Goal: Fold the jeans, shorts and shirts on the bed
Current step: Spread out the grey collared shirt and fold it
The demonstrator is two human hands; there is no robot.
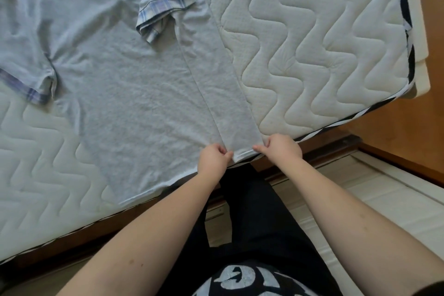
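Head view: both hands, left (213, 157) and right (280, 146), pinch the soft grey shirt's (134, 94) hem at the quilted bed's (312, 43) edge; collar cut off.

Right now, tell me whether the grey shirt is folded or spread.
Mostly spread: the grey shirt lies flat, only its right side strip folded over.

Both hands, the left hand (213, 156) and the right hand (281, 145), pinch the hem of the grey shirt (134, 94) at the near edge of the mattress (324, 43). To the right of the shirt, bare quilted mattress runs to the corner. Left of the shirt, a strip of mattress also lies bare. A wooden wall (427, 113) closes off the far right beyond the corner.
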